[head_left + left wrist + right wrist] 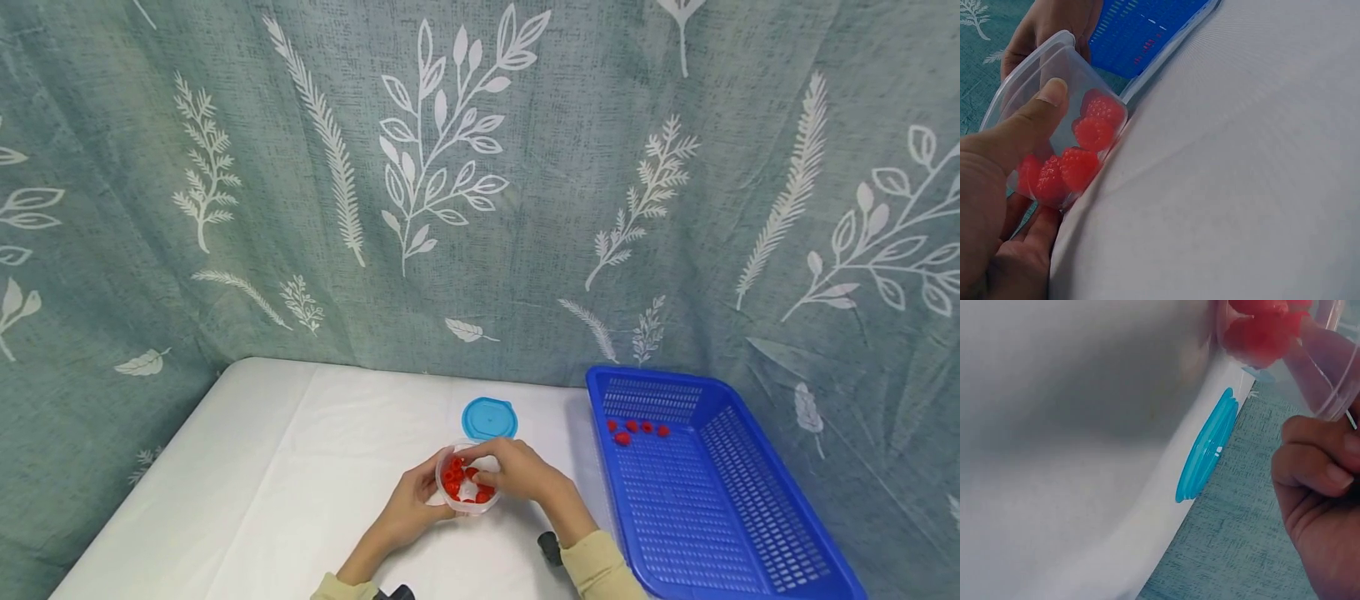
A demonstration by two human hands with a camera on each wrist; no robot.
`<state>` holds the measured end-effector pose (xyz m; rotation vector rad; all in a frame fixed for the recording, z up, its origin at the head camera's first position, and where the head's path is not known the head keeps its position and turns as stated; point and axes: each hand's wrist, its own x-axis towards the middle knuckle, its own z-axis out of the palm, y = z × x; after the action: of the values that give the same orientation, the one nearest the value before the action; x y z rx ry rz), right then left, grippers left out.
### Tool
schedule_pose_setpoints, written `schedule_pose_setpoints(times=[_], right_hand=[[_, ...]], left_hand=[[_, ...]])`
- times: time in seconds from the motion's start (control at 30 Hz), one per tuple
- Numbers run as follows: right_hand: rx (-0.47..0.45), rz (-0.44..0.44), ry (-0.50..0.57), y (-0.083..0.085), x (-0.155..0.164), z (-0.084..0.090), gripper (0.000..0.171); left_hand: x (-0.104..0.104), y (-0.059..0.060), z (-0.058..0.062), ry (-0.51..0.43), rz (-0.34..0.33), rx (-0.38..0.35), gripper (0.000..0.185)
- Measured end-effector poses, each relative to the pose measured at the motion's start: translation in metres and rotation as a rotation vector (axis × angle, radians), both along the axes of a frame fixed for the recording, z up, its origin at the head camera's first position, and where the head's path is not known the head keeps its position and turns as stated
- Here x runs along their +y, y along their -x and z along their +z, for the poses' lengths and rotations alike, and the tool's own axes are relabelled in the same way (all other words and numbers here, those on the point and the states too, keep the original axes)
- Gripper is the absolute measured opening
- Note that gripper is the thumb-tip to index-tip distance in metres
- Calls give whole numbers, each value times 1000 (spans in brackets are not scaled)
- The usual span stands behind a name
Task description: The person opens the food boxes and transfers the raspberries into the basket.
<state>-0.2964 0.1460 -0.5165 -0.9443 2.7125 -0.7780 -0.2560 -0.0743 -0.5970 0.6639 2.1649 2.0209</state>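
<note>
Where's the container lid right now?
Head view: the blue lid lies flat on the white table, just behind the clear container of raspberries and left of the blue basket.

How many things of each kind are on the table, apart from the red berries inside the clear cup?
Clear cup: 1
Light blue lid: 1
Blue basket: 1
Red berries in the basket: 5
Total: 8
</note>
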Motion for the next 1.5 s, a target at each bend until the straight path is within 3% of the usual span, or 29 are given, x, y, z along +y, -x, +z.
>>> schedule_pose_setpoints(times=[0.37,0.67,1.1,1.5], right_hand=[[12,-69,-11,-4,-4,-3,31],[2,-59,73,0,-4,-8,23],[61,-212,114,0,-19,-12,8],[5,-165,112,2,-17,-10,6]], left_hand=[[-1,2,-2,-12,-2,-20,90],[-1,1,-1,-17,10,-38,90],[-1,0,1,-68,27,-38,94],[-2,-1,3,-73,30,-41,93]])
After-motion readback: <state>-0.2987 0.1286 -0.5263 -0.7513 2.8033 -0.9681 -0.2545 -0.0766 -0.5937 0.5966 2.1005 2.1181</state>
